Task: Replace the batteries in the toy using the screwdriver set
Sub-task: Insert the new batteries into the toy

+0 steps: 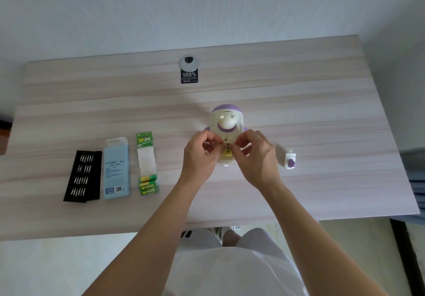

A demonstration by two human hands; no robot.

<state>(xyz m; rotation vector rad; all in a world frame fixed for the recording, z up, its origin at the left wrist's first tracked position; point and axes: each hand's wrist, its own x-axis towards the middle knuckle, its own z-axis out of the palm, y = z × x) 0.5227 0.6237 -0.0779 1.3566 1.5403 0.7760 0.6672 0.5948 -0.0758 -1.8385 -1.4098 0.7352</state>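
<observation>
Pale wood-grain desk [299, 84]: toy [226, 121] lying mid-desk, battery bay [226, 154] exposed; left hand [200, 155] and right hand [257, 157] close together, both pinching at the bay (the pinched item is hidden). Likely fault: a cell slips free and rolls, or seats reversed; battery pack [147, 164] lies well left.

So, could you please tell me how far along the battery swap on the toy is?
Done, apparently: the compartment of the toy looks open, yellow showing inside. In hand: the left hand and right hand both pinch at that opening; what they grip is hidden. Left: the green batteries sit in their pack, so fitting them and closing up seem outstanding.
</observation>
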